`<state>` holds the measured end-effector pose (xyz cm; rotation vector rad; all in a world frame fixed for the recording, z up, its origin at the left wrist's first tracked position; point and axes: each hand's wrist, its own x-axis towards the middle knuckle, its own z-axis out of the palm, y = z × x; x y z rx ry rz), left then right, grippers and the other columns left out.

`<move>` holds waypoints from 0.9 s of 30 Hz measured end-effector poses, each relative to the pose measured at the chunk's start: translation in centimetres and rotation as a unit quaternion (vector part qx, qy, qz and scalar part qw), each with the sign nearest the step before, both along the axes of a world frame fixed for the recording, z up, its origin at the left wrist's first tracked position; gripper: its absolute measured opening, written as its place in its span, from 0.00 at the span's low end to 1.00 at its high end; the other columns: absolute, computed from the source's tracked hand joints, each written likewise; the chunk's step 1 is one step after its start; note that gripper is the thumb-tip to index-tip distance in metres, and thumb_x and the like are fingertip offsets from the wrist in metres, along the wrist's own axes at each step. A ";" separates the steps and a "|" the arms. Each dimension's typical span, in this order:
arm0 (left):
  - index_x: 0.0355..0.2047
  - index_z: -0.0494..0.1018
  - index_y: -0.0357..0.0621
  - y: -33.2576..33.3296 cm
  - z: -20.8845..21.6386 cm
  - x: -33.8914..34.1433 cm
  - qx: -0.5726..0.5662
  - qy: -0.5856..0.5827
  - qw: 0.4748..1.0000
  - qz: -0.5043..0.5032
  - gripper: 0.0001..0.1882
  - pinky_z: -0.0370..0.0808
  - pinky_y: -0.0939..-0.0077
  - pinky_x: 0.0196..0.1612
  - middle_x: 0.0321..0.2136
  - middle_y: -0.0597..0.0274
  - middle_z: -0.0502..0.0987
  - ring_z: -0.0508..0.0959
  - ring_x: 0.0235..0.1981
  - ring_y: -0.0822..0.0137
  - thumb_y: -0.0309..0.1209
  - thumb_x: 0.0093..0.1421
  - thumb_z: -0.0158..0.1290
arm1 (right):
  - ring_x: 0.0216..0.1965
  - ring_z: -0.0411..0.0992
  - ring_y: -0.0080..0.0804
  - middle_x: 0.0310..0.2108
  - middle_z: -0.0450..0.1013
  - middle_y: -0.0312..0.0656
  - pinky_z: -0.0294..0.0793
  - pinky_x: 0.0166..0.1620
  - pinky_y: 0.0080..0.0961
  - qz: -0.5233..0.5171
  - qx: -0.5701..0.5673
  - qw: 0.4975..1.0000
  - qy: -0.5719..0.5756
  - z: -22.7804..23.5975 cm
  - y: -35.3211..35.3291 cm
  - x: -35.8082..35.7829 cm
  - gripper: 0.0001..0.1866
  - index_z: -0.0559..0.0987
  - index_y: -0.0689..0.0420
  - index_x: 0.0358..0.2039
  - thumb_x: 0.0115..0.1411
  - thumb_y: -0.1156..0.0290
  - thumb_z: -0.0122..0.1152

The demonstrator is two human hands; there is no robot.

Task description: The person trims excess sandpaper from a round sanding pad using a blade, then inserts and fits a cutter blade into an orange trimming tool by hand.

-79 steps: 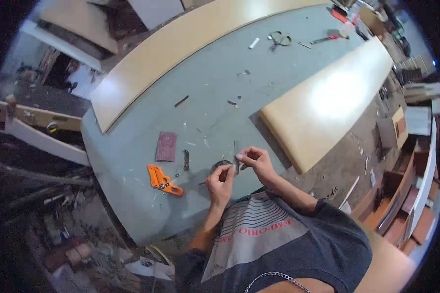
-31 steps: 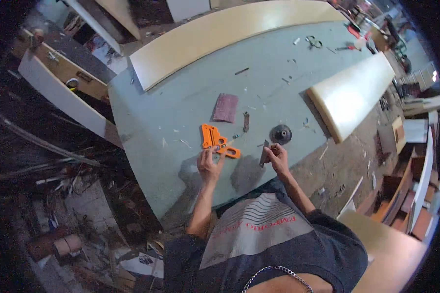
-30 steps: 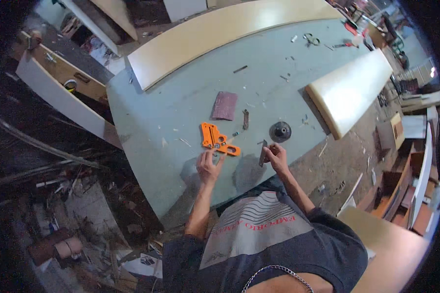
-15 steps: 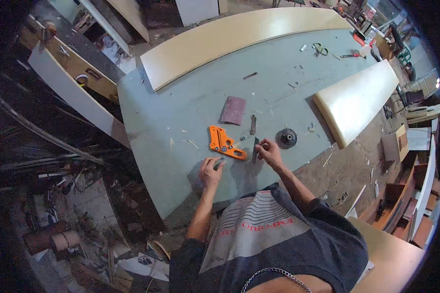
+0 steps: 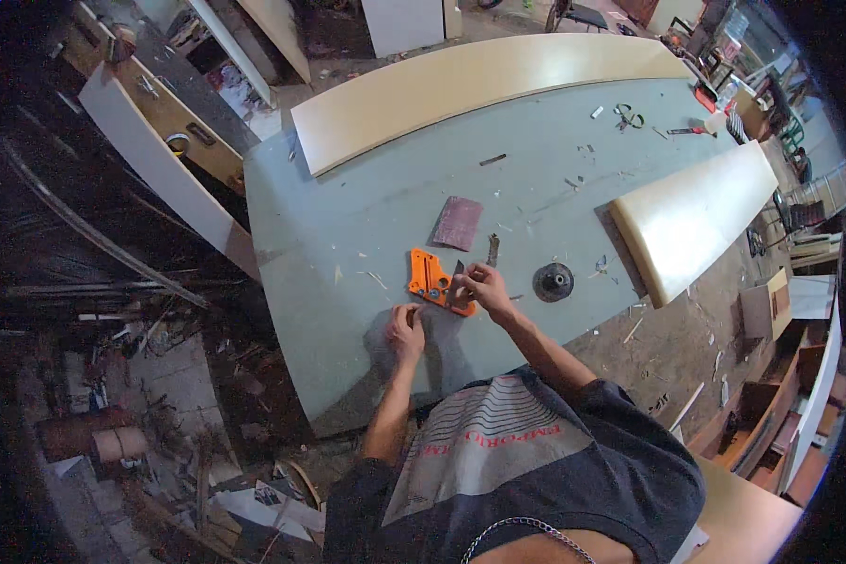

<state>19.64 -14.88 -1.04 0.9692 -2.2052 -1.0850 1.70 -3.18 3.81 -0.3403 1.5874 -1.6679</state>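
Observation:
My right hand (image 5: 484,289) pinches a thin dark strip (image 5: 459,269), holding it upright over the right end of an orange slotted plate tool (image 5: 423,270) with bolts in it. My fingers hide part of that tool. Just below the tool, my left hand (image 5: 405,331) is closed with its fingers curled; what is in it cannot be made out. A purple sheet of sandpaper (image 5: 460,224) lies beyond the tool. Right of the sandpaper is a short dark worn strip (image 5: 493,250). A black round disc with a raised hub (image 5: 554,281) sits to the right of my right hand.
Everything rests on a grey-green tabletop (image 5: 348,226). A long curved pale board (image 5: 479,89) spans its far edge, and a thick cream panel (image 5: 691,216) its right side. Scissors (image 5: 628,117), a red-handled tool (image 5: 688,131) and scraps lie far right. Wooden boxes (image 5: 780,404) stand at lower right.
My right hand has moved left with the dark strip, from beside the orange tool to over its right end. The small dark thing seen in my left hand before is now hidden.

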 end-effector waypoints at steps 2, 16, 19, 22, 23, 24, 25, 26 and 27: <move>0.37 0.73 0.40 -0.4 -0.6 -0.1 -0.020 0.062 0.998 0.012 0.07 0.72 0.65 0.35 0.32 0.54 0.74 0.76 0.33 0.54 0.29 0.59 0.54 | 0.25 0.74 0.24 0.26 0.76 0.40 0.75 0.27 0.23 -0.009 -0.005 1.000 0.003 0.9 -0.8 -0.3 0.11 0.73 0.60 0.37 0.57 0.71 0.63; 0.39 0.71 0.44 -0.4 -1.5 0.2 -0.094 0.014 0.995 0.027 0.10 0.71 0.60 0.32 0.33 0.55 0.75 0.77 0.33 0.50 0.37 0.66 0.48 | 0.24 0.77 0.26 0.28 0.78 0.44 0.77 0.28 0.24 0.012 0.043 0.984 0.171 1.1 -1.9 -1.4 0.15 0.77 0.63 0.42 0.53 0.75 0.62; 0.39 0.70 0.44 0.0 -0.8 -0.2 -0.093 -0.013 0.995 0.037 0.10 0.71 0.60 0.32 0.33 0.54 0.75 0.76 0.32 0.50 0.37 0.67 0.47 | 0.26 0.79 0.28 0.31 0.79 0.47 0.78 0.29 0.25 0.039 0.085 0.971 0.220 0.0 -1.4 -2.1 0.13 0.79 0.63 0.39 0.54 0.72 0.61; 0.40 0.70 0.44 0.0 -0.5 -0.3 -0.092 -0.010 0.995 0.039 0.10 0.71 0.60 0.32 0.33 0.54 0.74 0.76 0.31 0.50 0.37 0.67 0.46 | 0.29 0.80 0.31 0.33 0.80 0.47 0.79 0.32 0.27 0.080 0.107 0.962 0.239 -0.3 -1.3 -2.1 0.14 0.80 0.63 0.40 0.54 0.71 0.60; 0.40 0.70 0.44 0.0 -0.5 -0.2 -0.079 0.005 0.996 0.035 0.10 0.71 0.59 0.32 0.33 0.53 0.74 0.76 0.31 0.49 0.36 0.67 0.46 | 0.30 0.80 0.32 0.34 0.80 0.46 0.79 0.33 0.28 0.087 0.096 0.960 0.247 -0.5 -1.3 -2.0 0.14 0.80 0.63 0.41 0.54 0.71 0.60; 0.40 0.70 0.44 -0.1 -0.5 -0.3 -0.079 0.006 0.996 0.035 0.10 0.71 0.59 0.32 0.33 0.53 0.74 0.76 0.31 0.49 0.36 0.67 0.46 | 0.30 0.80 0.33 0.35 0.80 0.45 0.79 0.34 0.29 0.095 0.086 0.959 0.254 -0.6 -1.3 -1.9 0.14 0.80 0.63 0.41 0.54 0.71 0.60; 0.40 0.69 0.43 -0.2 -0.6 -0.1 -0.090 0.010 0.995 0.036 0.10 0.71 0.59 0.32 0.33 0.52 0.74 0.76 0.31 0.49 0.36 0.67 0.45 | 0.30 0.80 0.33 0.35 0.80 0.45 0.79 0.34 0.29 0.096 0.085 0.959 0.254 -0.4 -1.4 -1.7 0.14 0.80 0.63 0.41 0.54 0.71 0.60; 0.40 0.69 0.42 -0.3 -0.7 0.0 -0.101 0.015 0.994 0.036 0.10 0.71 0.59 0.32 0.33 0.52 0.74 0.76 0.32 0.49 0.36 0.68 0.45 | 0.31 0.80 0.35 0.35 0.80 0.45 0.78 0.35 0.29 0.109 0.073 0.958 0.255 -0.1 -1.5 -1.5 0.15 0.80 0.63 0.42 0.55 0.71 0.59; 0.40 0.69 0.42 -0.3 -0.8 0.1 -0.102 0.015 0.994 0.037 0.10 0.71 0.59 0.32 0.33 0.52 0.74 0.76 0.32 0.49 0.36 0.68 0.45 | 0.32 0.80 0.36 0.36 0.80 0.44 0.78 0.37 0.30 0.121 0.060 0.957 0.255 0.1 -1.5 -1.3 0.15 0.80 0.63 0.42 0.55 0.70 0.59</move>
